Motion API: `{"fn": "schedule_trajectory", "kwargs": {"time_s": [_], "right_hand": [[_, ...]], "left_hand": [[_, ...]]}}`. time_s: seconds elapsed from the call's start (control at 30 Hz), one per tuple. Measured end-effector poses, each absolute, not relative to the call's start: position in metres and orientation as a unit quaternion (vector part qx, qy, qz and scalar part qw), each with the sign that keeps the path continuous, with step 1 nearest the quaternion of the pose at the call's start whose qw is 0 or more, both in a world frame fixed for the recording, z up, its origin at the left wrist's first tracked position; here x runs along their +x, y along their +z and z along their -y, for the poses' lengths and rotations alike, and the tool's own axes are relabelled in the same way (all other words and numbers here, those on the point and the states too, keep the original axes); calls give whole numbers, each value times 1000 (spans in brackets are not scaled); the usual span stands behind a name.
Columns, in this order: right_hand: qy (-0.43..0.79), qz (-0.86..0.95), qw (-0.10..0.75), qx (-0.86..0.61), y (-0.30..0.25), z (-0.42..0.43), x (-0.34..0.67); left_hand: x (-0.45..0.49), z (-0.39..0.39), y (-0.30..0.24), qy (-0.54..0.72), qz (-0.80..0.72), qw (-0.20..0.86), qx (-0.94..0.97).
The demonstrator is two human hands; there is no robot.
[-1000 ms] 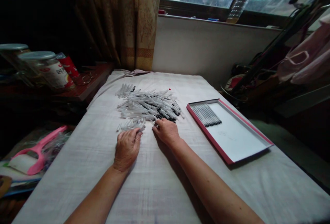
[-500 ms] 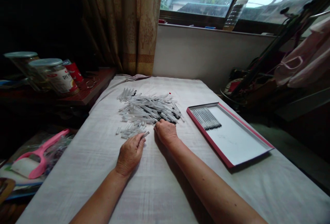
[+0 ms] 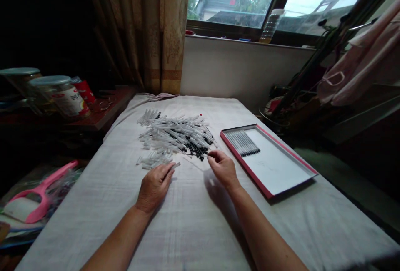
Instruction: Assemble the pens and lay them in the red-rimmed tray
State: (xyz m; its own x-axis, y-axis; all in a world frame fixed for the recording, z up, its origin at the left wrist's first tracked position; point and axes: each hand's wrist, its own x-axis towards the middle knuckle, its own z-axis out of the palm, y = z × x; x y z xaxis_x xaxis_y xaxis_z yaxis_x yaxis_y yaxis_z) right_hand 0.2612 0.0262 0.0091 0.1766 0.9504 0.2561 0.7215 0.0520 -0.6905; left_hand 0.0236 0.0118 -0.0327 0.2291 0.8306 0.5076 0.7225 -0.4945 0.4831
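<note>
A short clear pen cap (image 3: 176, 165) sticks out from the pinched thumb and fingers of my left hand (image 3: 154, 185), near the front of the pile. My right hand (image 3: 223, 167) is closed on the end of a thin, dark-tipped pen (image 3: 195, 154), which points left across the pile's front edge. In the middle lies a loose heap of clear pens (image 3: 175, 131), with several small black pieces (image 3: 196, 148) at its right front. Several short clear caps (image 3: 154, 158) lie scattered just beyond my left hand.
A shallow red-edged box lid (image 3: 287, 167) lies to the right, with a row of black-ended pens (image 3: 242, 142) at its left. A small red piece (image 3: 200, 115) rests behind the heap. Lidded jars (image 3: 61, 96) stand on the side table at left.
My right hand has drawn back from the heap toward the right, now with a thin pen in its fingers. The left hand keeps the cap in nearly the same place. The view has shifted slightly.
</note>
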Motion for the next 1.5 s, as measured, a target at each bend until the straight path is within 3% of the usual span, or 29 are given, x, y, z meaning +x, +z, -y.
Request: {"fn": "schedule_trajectory", "kwargs": {"time_s": [0.07, 0.13, 0.33, 0.6, 0.93, 1.1, 1.37, 1.5], "right_hand": [[258, 529, 513, -624, 2, -24, 269], [344, 431, 598, -582, -3, -23, 273], [414, 357, 644, -535, 1, -19, 277], [406, 422, 604, -541, 1, -17, 276], [378, 551, 524, -528, -16, -10, 244], [279, 698, 473, -460, -19, 8, 203], [284, 702, 433, -490, -10, -18, 194], [171, 738, 321, -568, -6, -46, 183]], "left_hand": [[23, -11, -33, 368, -496, 70, 783], [23, -11, -32, 363, -497, 68, 785], [25, -10, -30, 352, -493, 66, 793], [25, -8, -31, 346, -484, 57, 802], [37, 2, -20, 265, -449, -40, 852], [37, 5, -17, 307, -446, -77, 837], [17, -4, -17, 359, -495, -93, 786], [5, -10, -17, 365, -532, -90, 759]]}}
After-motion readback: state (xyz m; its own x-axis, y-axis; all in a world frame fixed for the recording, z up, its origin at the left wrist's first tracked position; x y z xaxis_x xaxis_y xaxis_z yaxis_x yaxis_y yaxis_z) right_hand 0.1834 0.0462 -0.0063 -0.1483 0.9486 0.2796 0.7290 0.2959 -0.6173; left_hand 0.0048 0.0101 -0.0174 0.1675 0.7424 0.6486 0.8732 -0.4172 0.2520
